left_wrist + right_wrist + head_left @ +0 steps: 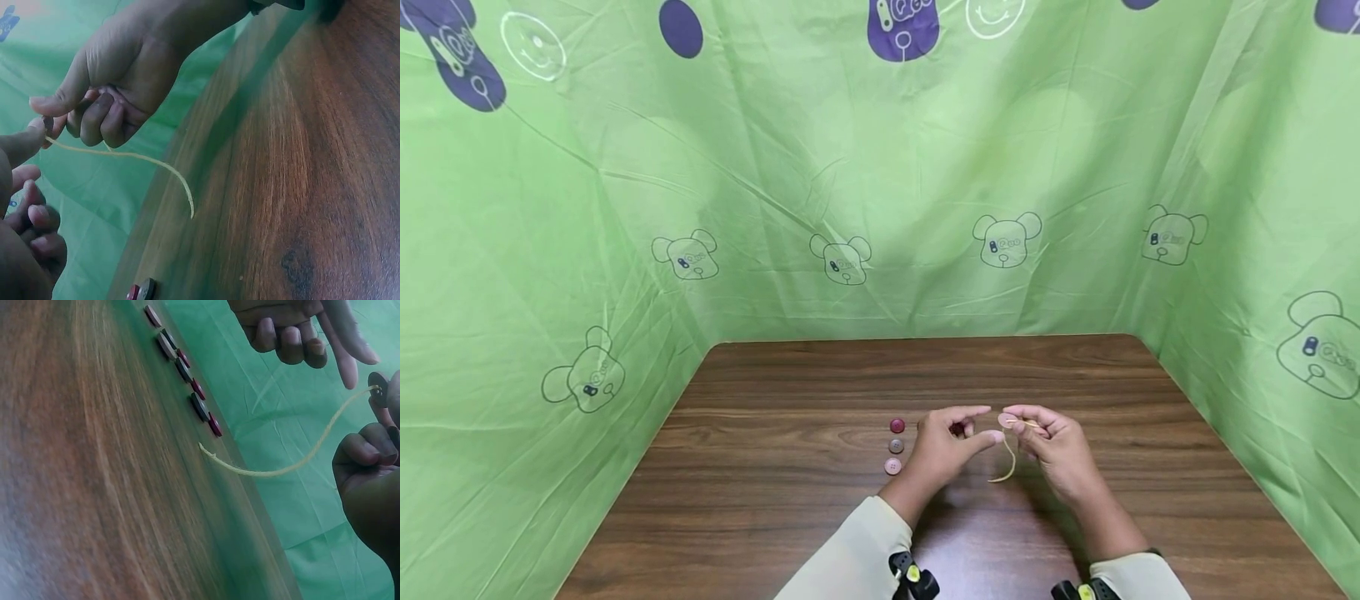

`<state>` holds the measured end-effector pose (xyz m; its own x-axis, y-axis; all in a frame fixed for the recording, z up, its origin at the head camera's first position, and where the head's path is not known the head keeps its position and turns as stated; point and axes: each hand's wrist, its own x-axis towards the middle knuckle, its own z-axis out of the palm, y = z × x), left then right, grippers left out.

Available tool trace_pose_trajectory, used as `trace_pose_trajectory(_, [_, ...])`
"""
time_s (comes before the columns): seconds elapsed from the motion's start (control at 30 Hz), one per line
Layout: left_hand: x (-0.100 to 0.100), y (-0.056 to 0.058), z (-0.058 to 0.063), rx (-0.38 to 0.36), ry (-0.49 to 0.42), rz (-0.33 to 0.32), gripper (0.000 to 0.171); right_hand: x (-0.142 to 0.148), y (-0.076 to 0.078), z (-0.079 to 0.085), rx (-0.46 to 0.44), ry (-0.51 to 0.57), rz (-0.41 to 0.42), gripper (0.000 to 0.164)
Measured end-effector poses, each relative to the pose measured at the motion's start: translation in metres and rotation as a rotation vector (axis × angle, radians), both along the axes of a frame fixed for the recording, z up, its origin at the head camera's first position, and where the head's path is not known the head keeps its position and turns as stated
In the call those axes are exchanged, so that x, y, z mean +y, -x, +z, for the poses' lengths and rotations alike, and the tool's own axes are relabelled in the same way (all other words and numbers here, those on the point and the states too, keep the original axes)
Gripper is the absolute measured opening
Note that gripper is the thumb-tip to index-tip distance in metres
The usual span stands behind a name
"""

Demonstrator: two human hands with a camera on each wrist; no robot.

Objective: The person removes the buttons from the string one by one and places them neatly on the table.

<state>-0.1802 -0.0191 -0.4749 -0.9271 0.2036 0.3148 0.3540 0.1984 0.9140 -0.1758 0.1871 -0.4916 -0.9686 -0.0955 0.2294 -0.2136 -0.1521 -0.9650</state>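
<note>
A pink button (1006, 420) is pinched between the thumb and index finger of my right hand (1056, 450). Through it runs a yellow cord (275, 473), whose loose tail curves down to a free end in both wrist views. Some of the cord also lies along the right fingers in the head view. My left hand (946, 446) is just left of the button, thumb and index finger extended and parted. In the right wrist view those two fingertips point toward the button (377, 387) with a small gap; its other fingers are curled loosely.
On the wooden table (790, 517), a dark red button (897, 426), a grey button (896, 446) and a pale pink button (892, 467) lie in a column left of the left hand. Several buttons show in rows in the right wrist view. A green printed curtain (910, 308) surrounds the table.
</note>
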Motion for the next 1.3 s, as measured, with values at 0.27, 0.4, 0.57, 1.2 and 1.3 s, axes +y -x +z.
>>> trace_pose_trajectory(0.27, [0.0035,-0.0001,-0.0004,-0.04,-0.028,-0.03,0.038,-0.0016,-0.0004,0.0002,-0.003,-0.002,-0.008,0.016])
trace_pose_trajectory(0.4, [0.0055,-0.0005,-0.0017,-0.049,-0.037,-0.024,0.034,-0.0018,-0.0003,-0.0006,-0.004,0.002,-0.003,0.015])
trace_pose_trajectory(0.57, [0.0066,-0.0007,-0.0025,-0.042,-0.05,-0.031,0.029,-0.0026,-0.0003,-0.0014,0.017,0.026,0.012,0.017])
trace_pose_trajectory(1.2, [0.0039,-0.0014,-0.006,-0.07,-0.099,-0.091,0.024,-0.0031,-0.0017,-0.0016,0.035,0.057,0.081,0.022])
trace_pose_trajectory(1.3, [0.0028,-0.0008,-0.0064,-0.068,-0.107,-0.105,0.024,-0.0035,-0.0018,-0.002,0.03,0.042,0.062,0.023])
